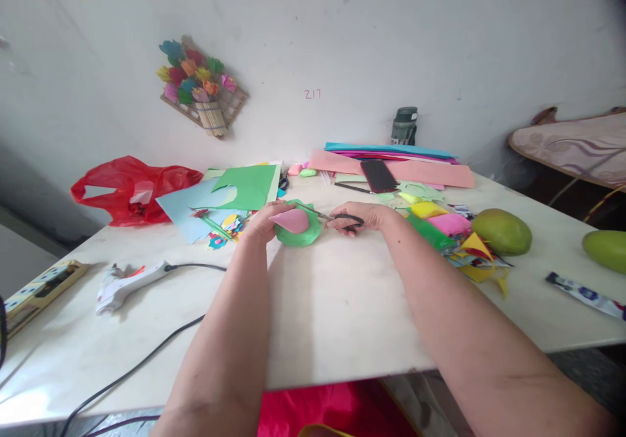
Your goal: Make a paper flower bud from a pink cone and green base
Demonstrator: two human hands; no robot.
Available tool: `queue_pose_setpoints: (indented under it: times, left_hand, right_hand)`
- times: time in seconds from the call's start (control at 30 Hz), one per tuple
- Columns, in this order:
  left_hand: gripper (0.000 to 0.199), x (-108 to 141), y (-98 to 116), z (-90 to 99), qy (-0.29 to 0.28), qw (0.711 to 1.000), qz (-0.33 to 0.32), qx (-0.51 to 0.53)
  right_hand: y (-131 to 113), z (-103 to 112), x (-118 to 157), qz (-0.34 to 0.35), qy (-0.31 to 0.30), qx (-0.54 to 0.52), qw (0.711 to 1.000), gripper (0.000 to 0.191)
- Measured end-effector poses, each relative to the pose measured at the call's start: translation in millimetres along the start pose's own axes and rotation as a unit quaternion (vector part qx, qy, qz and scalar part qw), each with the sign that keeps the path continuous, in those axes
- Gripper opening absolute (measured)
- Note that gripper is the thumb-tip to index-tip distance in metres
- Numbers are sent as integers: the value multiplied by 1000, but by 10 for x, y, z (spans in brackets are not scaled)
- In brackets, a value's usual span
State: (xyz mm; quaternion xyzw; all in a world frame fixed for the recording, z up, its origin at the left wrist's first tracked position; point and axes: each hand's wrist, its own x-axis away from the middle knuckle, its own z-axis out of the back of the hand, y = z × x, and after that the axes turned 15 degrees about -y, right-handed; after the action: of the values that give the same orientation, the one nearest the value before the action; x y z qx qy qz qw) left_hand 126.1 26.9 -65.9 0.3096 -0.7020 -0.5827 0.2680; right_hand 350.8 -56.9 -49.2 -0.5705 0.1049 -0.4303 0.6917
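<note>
My left hand (263,220) grips a round piece of green paper (309,231) with a pink teardrop-shaped piece (293,221) lying on it. The fingers close over its left edge, just above the table. In my right hand (368,215) is a pair of scissors (348,218), the fingers wrapped round the dark handles. Its blades point left and reach the upper right edge of the green paper. From here I cannot tell whether the blades are cutting into it.
A white glue gun (132,285) with a black cord lies left, near a power strip (42,293). Behind are a red plastic bag (132,189), a green sheet (249,187) and a phone (379,176). Right are paper scraps (474,251), a mango (502,231) and a tube (587,295).
</note>
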Motion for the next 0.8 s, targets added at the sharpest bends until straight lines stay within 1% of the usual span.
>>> queue_pose_setpoints:
  times: [0.1, 0.27, 0.4, 0.53, 0.57, 0.6, 0.7, 0.8]
  left_hand:
    - [28, 2, 3, 22, -12, 1000, -10, -7]
    - [29, 32, 32, 42, 16, 1000, -7, -8]
    - [30, 64, 69, 17, 5, 1000, -1, -10]
    - [37, 76, 79, 12, 47, 999, 11, -5]
    - [37, 75, 78, 17, 47, 999, 10, -4]
    - [36, 75, 76, 22, 38, 999, 8, -3]
    - [29, 72, 75, 33, -11, 1000, -2, -5]
    - [27, 71, 80, 26, -23, 1000, 2, -3]
  right_hand:
    - [-2, 1, 9, -3, 3, 5, 1000, 38]
    - [-39, -8, 35, -9, 3, 16, 1000, 39]
    - [-33, -1, 17, -15, 0, 29, 999, 38]
    - [15, 25, -16, -10, -6, 40, 999, 33]
    - [25, 31, -22, -10, -6, 41, 999, 32]
    - [34, 36, -26, -9, -7, 40, 999, 32]
    - [48, 41, -32, -9, -8, 31, 999, 30]
    - [46, 36, -32, -8, -4, 28, 1000, 29]
